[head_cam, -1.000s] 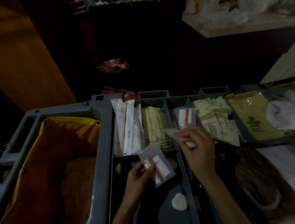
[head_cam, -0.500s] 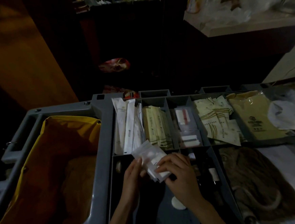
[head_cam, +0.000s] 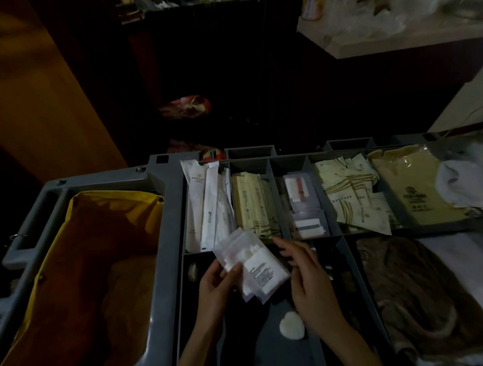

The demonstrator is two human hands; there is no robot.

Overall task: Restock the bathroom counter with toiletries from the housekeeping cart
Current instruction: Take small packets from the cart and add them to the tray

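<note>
It is dark, and the print on the small clear plastic packets [head_cam: 258,268] is too blurry to read. The left hand [head_cam: 216,286] pinches them over the near left box of the grey plastic cart [head_cam: 165,217]. The right hand [head_cam: 308,281] is just right of them, fingers loose, slightly spread.

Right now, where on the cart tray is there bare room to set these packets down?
Bare floor in the front compartment, nearer than the heart-shaped soap. The back row is crowded: long white packets, yellow packets, cream sachets. Brown cloth fills the right.
</note>
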